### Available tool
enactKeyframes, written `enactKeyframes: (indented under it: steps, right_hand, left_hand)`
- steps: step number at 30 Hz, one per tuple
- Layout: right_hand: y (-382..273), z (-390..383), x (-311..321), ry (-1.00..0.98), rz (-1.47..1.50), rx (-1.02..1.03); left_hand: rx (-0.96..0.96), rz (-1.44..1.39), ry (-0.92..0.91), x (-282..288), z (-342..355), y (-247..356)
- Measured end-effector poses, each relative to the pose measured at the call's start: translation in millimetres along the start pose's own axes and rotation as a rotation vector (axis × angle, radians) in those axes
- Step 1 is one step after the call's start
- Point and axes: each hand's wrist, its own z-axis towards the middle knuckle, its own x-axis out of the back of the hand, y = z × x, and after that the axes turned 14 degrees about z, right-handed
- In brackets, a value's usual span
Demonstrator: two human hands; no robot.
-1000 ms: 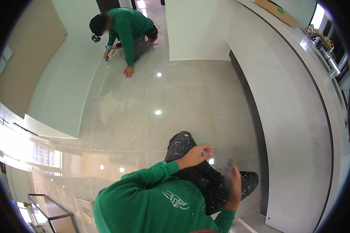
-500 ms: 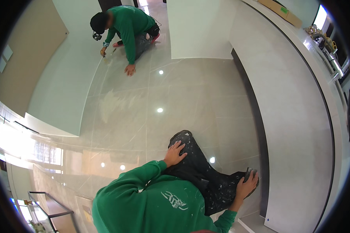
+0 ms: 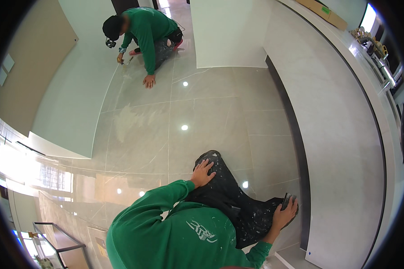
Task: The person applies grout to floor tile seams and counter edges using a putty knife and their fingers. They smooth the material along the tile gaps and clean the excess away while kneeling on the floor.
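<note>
My left hand rests on my left knee with fingers spread, on paint-spattered black trousers. My right hand grips a dark rectangular object against my right knee; what it is I cannot make out. Both my green sleeves show, and under my legs lies a glossy grey tiled floor.
A co-worker kneels on the tiles ahead, one hand flat, the other at a small tool near the left wall. On my right runs a pale panel topped by cardboard and metal fittings. A black frame stands at lower left.
Compared with a second ago, my left hand has come down leftward onto my left knee, and my right hand has carried the dark object rightward onto my right knee.
</note>
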Motion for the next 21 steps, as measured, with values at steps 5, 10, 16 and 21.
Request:
enactKeyframes:
  steps: [5, 10, 16, 21]
  right_hand:
    - [-0.9, -0.6, -0.8, -0.002, 0.002, -0.010]
    - [-3.4, -0.6, 0.9, -0.003, 0.002, -0.008]
    - [-2.2, -0.5, -0.4, 0.003, 0.008, -0.014]
    - [1.3, -0.4, -1.4, 0.005, 0.004, -0.012]
  left_hand:
    - [0.000, -0.008, 0.009, -2.5, 0.2, -1.3]
    - [0.010, -0.014, 0.008, -3.1, 0.3, -1.2]
    - [0.001, -0.010, 0.028, -8.1, 1.7, -4.2]
    - [0.007, -0.011, 0.006, -3.1, 1.6, -0.7]
